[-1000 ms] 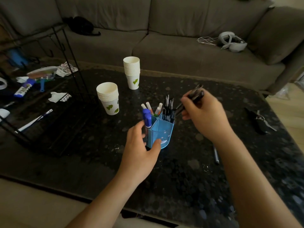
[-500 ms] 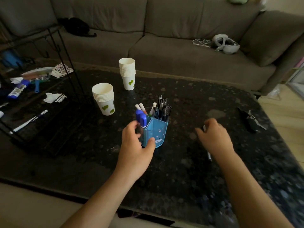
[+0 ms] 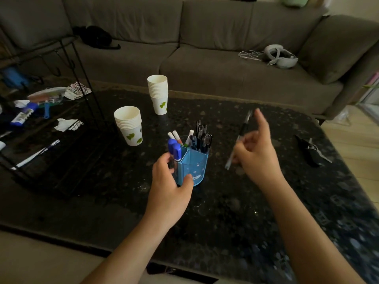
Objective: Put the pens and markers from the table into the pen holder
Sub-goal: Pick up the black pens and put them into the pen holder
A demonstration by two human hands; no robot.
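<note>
A dark speckled stone counter [image 3: 225, 212] stands before a grey sofa [image 3: 205, 64]. The left hand [image 3: 170, 181] grips the blue plastic pen holder [image 3: 193, 167] mid-counter. The right hand [image 3: 256, 154] pinches a slim black-and-clear pen [image 3: 239, 140], tilted, its dark end toward the far edge.

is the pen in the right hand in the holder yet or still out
Out. The pen is held by the right hand, tilted above the table, right of the blue holder.
</note>
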